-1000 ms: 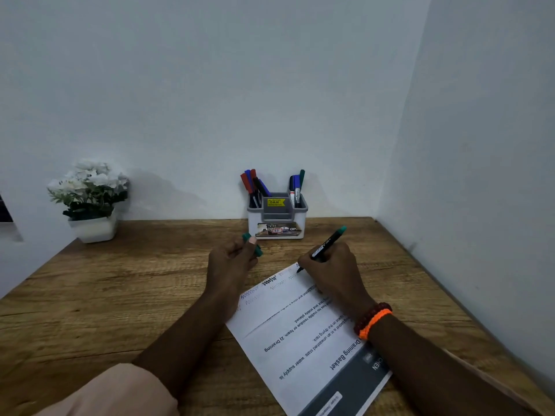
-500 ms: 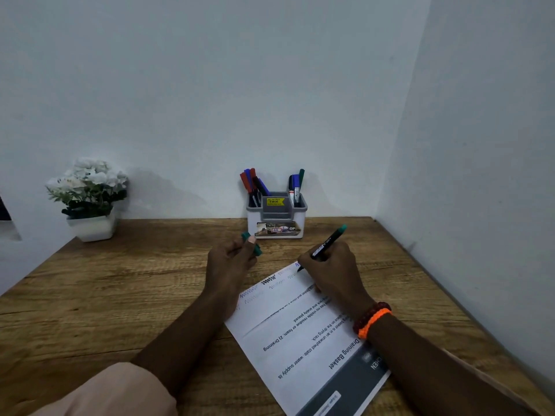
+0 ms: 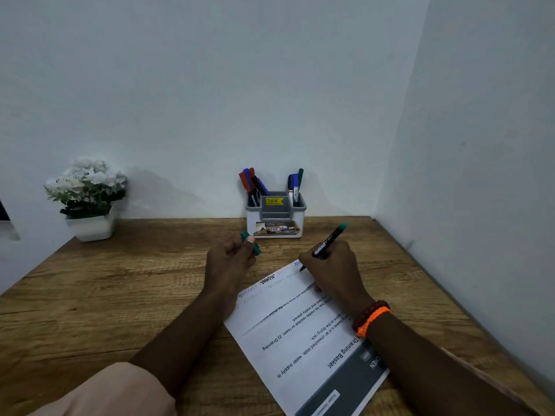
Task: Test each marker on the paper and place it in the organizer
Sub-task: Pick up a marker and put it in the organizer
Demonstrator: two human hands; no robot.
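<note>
My right hand (image 3: 333,271) grips a black marker with a green end (image 3: 330,238), its tip down on the far corner of the printed paper (image 3: 300,334), beside a small blue zigzag. Several zigzag test marks run along that far edge. My left hand (image 3: 231,259) pinches the green cap (image 3: 251,244) just above the table, left of the paper's corner. The white and grey organizer (image 3: 276,217) stands against the back wall, with red, blue and black markers in its left slot and blue and green ones in its right slot.
A white pot of white flowers (image 3: 90,202) sits at the back left of the wooden table (image 3: 120,295). Walls close the table in behind and on the right.
The marker tip has shifted slightly along the paper's far corner. My left hand with the cap has stayed in place.
</note>
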